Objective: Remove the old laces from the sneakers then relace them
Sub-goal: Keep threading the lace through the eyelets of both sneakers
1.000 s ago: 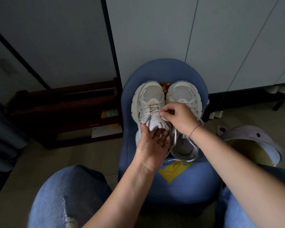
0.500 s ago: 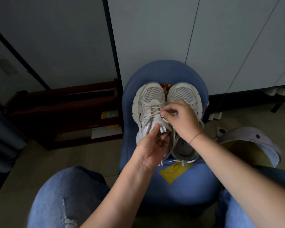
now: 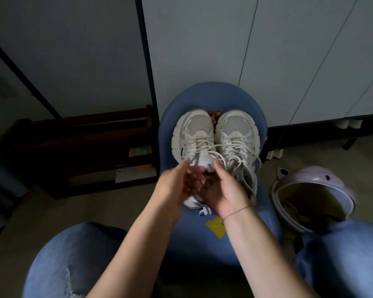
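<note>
Dim room, flat soft light on the pale grey wall panels, thin seams splitting them and a dark upright post cutting down the middle. Low on the left there's a dark wooden rack on the beige floor, with a blue padded chair dead centre against the panels. Off right, a lavender domed thing, possibly a lidded bin, hard to say in this gloom.

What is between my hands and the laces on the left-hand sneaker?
Nothing visible. The left hand and right hand are at the collar of the left-hand sneaker, and its laces lie uncovered just beyond the fingertips.
</note>
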The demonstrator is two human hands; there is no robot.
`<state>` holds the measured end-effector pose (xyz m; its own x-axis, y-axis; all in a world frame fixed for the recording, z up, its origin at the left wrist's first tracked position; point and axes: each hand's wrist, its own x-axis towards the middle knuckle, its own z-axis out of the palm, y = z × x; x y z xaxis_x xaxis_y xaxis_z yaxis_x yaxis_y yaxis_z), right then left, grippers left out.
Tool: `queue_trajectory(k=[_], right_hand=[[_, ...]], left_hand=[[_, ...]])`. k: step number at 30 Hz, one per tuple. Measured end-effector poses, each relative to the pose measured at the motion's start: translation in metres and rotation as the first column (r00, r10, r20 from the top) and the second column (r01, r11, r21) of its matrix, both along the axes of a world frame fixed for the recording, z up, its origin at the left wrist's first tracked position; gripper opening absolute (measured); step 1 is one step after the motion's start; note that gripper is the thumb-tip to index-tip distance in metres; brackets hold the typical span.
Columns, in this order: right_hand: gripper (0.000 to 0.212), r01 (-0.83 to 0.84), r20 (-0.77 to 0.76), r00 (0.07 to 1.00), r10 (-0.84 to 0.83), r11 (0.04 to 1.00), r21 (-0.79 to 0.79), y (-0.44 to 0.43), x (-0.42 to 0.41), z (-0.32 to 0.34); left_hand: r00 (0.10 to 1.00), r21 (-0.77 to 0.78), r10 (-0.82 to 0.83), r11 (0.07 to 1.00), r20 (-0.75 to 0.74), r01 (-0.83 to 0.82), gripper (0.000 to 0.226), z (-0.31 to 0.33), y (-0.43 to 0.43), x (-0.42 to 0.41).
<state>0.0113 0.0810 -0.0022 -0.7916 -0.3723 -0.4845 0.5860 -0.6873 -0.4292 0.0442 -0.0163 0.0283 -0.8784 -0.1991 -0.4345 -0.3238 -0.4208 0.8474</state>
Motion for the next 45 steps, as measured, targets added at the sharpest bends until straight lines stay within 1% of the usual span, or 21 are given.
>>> queue_trajectory(k=[3,4,6,8,11,14,18,22,25,28,30,31,32,33,34,35,37,39,42,43,45], right_hand=[[0.037,0.071,0.048,0.997,-0.063,0.983,-0.169,-0.008,-0.004,-0.002],[0.045,0.081,0.029,0.997,-0.076,0.973,-0.216,-0.010,-0.003,-0.002],[0.073,0.097,-0.003,0.995,-0.103,0.945,-0.312,-0.012,-0.006,-0.009],[0.086,0.110,-0.019,0.992,-0.125,0.928,-0.356,-0.011,-0.008,-0.014],[0.101,0.099,-0.004,0.994,-0.106,0.940,-0.325,-0.009,-0.011,-0.019],[0.106,0.063,0.002,0.998,-0.067,0.938,-0.342,-0.008,-0.012,-0.020],[0.078,0.036,-0.008,0.999,-0.042,0.935,-0.353,-0.007,-0.009,-0.022],[0.035,0.033,0.013,0.999,-0.030,0.967,-0.253,-0.009,-0.007,-0.017],[0.037,0.038,0.030,0.999,-0.031,0.963,-0.266,-0.008,-0.008,-0.017],[0.036,0.045,0.019,0.999,-0.041,0.967,-0.251,-0.007,-0.008,-0.017],[0.023,0.051,0.019,0.999,-0.048,0.975,-0.217,-0.005,-0.009,-0.017],[0.019,0.055,0.022,0.998,-0.052,0.978,-0.200,-0.004,-0.010,-0.017],[0.020,0.059,0.020,0.998,-0.057,0.982,-0.179,-0.003,-0.010,-0.017],[0.021,0.060,0.017,0.998,-0.058,0.984,-0.169,-0.002,-0.010,-0.017],[0.021,0.069,0.015,0.998,-0.067,0.985,-0.157,-0.002,-0.010,-0.018],[0.020,0.076,0.014,0.997,-0.075,0.986,-0.149,-0.003,-0.011,-0.019],[0.019,0.083,0.014,0.997,-0.082,0.987,-0.137,-0.004,-0.011,-0.020],[0.019,0.073,0.019,0.997,-0.071,0.987,-0.141,-0.004,-0.010,-0.018],[0.026,0.074,0.039,0.997,-0.068,0.986,-0.152,-0.004,-0.007,-0.012],[0.028,0.074,0.042,0.997,-0.068,0.986,-0.153,-0.004,-0.006,-0.009],[0.028,0.071,0.037,0.997,-0.067,0.985,-0.154,-0.004,-0.004,-0.007]], left_hand=[[0.959,-0.341,0.105,0.920,-0.265,-0.195,0.017,0.001,-0.012,-0.012],[0.947,-0.425,0.076,0.880,-0.313,-0.211,0.008,0.000,-0.014,-0.018],[0.948,-0.592,-0.044,0.790,-0.315,-0.160,0.017,-0.006,-0.015,-0.029],[0.947,-0.725,-0.138,0.677,-0.291,-0.124,0.026,-0.014,-0.012,-0.037],[0.924,-0.810,-0.164,0.550,-0.344,-0.204,0.024,-0.023,-0.008,-0.040],[0.909,-0.828,-0.133,0.480,-0.394,-0.289,0.021,-0.024,-0.008,-0.041],[0.892,-0.835,-0.095,0.408,-0.442,-0.370,0.014,-0.024,-0.002,-0.040],[0.885,-0.820,-0.059,0.409,-0.462,-0.401,0.011,-0.027,0.003,-0.040],[0.892,-0.831,-0.077,0.408,-0.445,-0.379,0.011,-0.029,0.004,-0.041],[0.907,-0.790,-0.033,0.505,-0.420,-0.348,0.011,-0.030,0.000,-0.041],[0.916,-0.641,0.147,0.672,-0.374,-0.370,0.011,-0.033,-0.009,-0.043],[0.901,-0.480,0.283,0.772,-0.328,-0.417,0.014,-0.033,-0.016,-0.044],[0.874,-0.302,0.410,0.825,-0.262,-0.477,0.016,-0.032,-0.023,-0.044],[0.840,-0.173,0.505,0.826,-0.198,-0.537,0.017,-0.033,-0.032,-0.044],[0.818,-0.137,0.553,0.808,-0.158,-0.573,0.019,-0.032,-0.040,-0.043],[0.813,-0.206,0.560,0.787,-0.158,-0.582,0.021,-0.033,-0.045,-0.041],[0.835,-0.442,0.481,0.709,-0.268,-0.550,0.022,-0.032,-0.049,-0.038],[0.874,-0.564,0.262,0.680,-0.409,-0.468,0.026,-0.031,-0.042,-0.039],[0.934,-0.798,-0.087,0.551,-0.347,-0.245,0.024,-0.036,-0.029,-0.045],[0.938,-0.821,-0.113,0.525,-0.327,-0.223,0.020,-0.036,-0.025,-0.046],[0.933,-0.799,-0.099,0.552,-0.346,-0.238,0.015,-0.035,-0.022,-0.046]])
